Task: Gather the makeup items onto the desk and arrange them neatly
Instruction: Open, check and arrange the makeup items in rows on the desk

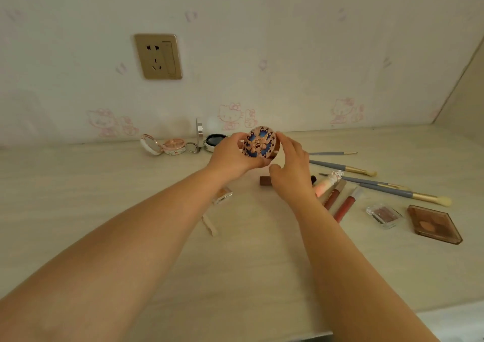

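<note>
Landmark: round compact [259, 142], blue and rose-gold patterned lid, held above the desk [131, 184] in front of the wall.
Left hand [230, 155]: grips the compact's left edge and underside, fingers curled round it.
Right hand [290, 169]: fingers rest on the compact's right edge, thumb free below; whether it actually pinches cannot be told.
Left of compact: open pink compact [162, 146] with key ring, at the wall.
Just behind compact: open mirror case [209, 138], lid upright, dark pan.
Below compact: brown lipstick [265, 180] lying on the desk, partly hidden by the right hand.
Right of compact: four grey-handled brushes [343, 168], fanned out.
Lower right of compact: lip gloss tubes [343, 209], clear eyeshadow pot [384, 215], brown palette [433, 224].
Lower left of compact: small clear case [222, 194], partly under the left forearm.
Wall: gold socket [158, 56], up and left of compact.
</note>
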Demonstrator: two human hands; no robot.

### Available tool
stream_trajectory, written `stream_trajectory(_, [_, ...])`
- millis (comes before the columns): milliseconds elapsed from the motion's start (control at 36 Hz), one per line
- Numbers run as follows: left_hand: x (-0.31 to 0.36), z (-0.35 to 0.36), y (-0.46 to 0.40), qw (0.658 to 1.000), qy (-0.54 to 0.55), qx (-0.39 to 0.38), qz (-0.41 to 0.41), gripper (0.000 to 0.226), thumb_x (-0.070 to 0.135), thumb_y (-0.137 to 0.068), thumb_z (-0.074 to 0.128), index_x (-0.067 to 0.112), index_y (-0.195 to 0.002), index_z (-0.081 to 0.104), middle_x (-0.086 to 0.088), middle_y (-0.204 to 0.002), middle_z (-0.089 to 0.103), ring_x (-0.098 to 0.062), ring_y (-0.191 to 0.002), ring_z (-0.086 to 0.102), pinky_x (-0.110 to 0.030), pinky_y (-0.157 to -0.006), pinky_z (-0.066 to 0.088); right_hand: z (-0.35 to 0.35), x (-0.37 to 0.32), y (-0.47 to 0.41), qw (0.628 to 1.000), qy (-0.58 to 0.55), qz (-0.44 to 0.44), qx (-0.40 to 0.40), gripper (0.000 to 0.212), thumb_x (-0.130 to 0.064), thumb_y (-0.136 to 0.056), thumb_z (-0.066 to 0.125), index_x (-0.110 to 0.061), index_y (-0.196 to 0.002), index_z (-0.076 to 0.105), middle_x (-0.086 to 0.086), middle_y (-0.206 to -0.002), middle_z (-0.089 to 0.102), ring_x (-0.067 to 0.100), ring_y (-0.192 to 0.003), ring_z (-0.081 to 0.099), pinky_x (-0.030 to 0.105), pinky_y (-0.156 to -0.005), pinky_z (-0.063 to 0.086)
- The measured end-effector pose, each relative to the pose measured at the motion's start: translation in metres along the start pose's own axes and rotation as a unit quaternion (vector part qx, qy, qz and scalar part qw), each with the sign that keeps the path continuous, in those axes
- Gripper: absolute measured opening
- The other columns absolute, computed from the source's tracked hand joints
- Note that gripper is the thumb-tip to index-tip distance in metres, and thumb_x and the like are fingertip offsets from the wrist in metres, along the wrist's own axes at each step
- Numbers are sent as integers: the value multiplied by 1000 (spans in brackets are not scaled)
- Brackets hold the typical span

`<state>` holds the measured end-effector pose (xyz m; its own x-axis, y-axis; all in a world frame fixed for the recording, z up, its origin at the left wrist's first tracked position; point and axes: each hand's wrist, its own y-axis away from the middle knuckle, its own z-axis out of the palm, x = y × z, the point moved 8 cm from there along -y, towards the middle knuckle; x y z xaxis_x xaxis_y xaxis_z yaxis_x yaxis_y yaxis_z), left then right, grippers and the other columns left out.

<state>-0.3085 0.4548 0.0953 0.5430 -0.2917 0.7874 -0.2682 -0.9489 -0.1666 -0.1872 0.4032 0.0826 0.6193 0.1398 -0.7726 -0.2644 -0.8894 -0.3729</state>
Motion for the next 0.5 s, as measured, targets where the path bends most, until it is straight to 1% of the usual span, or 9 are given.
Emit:
stream_trajectory(56, [-13,-12,7,1000,9,2,-26,73,43,-67,79,18,-129,50,7,-110,57,-6,-95,53,-16,-74,39,11,-8,4,999,-34,-11,-33,71,-1,-81,52,-28,-143,29,-5,-146,29,16,-132,23,21,-99,24])
stream_trajectory(111, [-26,-24,18,998,28,-8,-51,64,49,-68,77,21,-121,56,9,-105,60,-8,-95,57,-21,-80,46,23,-18,9,997,-45,-29,-50,73,-7,-81,61,-30,-143,29,-7,-145,30,15,-131,25,23,-98,26])
stream_trajectory(167, [-37,-36,32,996,56,-11,-67,40,56,-66,72,31,-95,64,11,-96,66,-9,-94,61,-32,-87,51,36,-28,14,995,-60,-39,-65,76,-15,-79,69,-30,-142,30,-8,-144,31,14,-130,28,25,-101,29])
stream_trajectory(194, [-42,-42,38,995,67,-11,-73,31,58,-67,69,34,-84,64,10,-93,68,-9,-93,63,-35,-88,52,44,-35,18,993,-76,-40,-78,78,-18,-77,72,-31,-141,30,-10,-143,32,13,-130,29,28,-104,31])
stream_trajectory(222, [-49,-48,43,994,76,-11,-81,28,59,-71,66,33,-81,64,9,-92,68,-10,-92,64,-36,-88,53,52,-42,21,991,-92,-42,-93,80,-20,-75,75,-31,-141,29,-10,-142,33,11,-130,30,30,-105,32])
stream_trajectory(306, [-67,-62,59,986,115,-18,-118,39,62,-76,58,25,-84,70,7,-87,70,-12,-87,65,-37,-87,55,74,-68,33,980,-136,-45,-141,81,-23,-71,80,-32,-135,31,-14,-128,45,6,-120,42,27,-100,38])
stream_trajectory(389, [-79,-75,77,979,147,-21,-139,54,69,-78,49,23,-94,72,4,-97,72,-12,-93,66,-32,-83,54,90,-92,44,971,-176,-37,-158,78,-19,-72,77,-29,-135,33,-14,-118,50,6,-107,52,24,-89,46])
stream_trajectory(444, [-84,-86,87,978,156,-1,-138,58,71,-80,42,23,-95,70,5,-97,71,-10,-92,65,-30,-81,53,100,-100,50,964,-213,-21,-157,71,-19,-73,75,-32,-130,37,-16,-114,53,2,-100,58,25,-83,53])
stream_trajectory(500, [-89,-100,95,976,165,45,-135,59,71,-84,34,23,-93,68,5,-95,69,-10,-90,65,-31,-80,52,111,-101,55,951,-261,25,-165,63,-24,-74,76,-33,-125,40,-14,-112,57,4,-97,62,25,-80,53])
